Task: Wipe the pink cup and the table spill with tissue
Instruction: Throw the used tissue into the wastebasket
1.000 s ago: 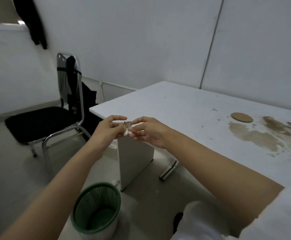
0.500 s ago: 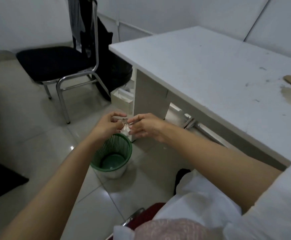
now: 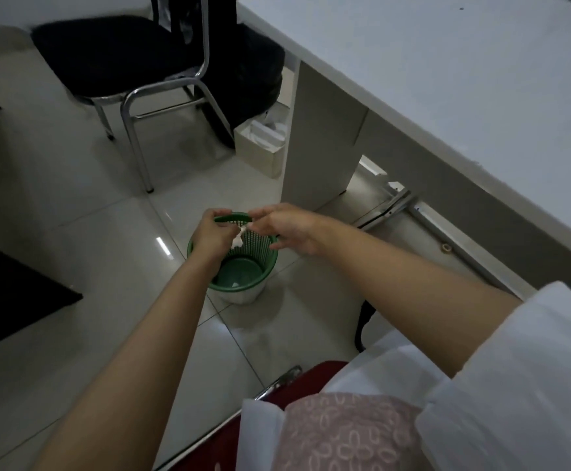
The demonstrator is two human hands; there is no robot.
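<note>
A small crumpled white tissue [image 3: 237, 240] hangs between my two hands, right above the open mouth of a green mesh waste bin [image 3: 243, 266] on the floor. My left hand [image 3: 213, 234] is over the bin's left rim with its fingers closed near the tissue. My right hand [image 3: 287, 228] pinches the tissue's upper end with its fingertips. Which hand bears the tissue is hard to tell. The white table [image 3: 447, 79] fills the upper right; the pink cup and the spill are out of view.
A black chair with chrome legs [image 3: 124, 62] stands at the upper left, a dark bag behind it. A small white box [image 3: 260, 144] sits by the table's leg panel [image 3: 314, 144]. Metal rails [image 3: 389, 209] lie under the table. A red seat edge [image 3: 294, 385] is near my lap.
My view has tilted down from the tabletop to the floor. Both hands carried the tissue down and now hold it directly over the green bin.
</note>
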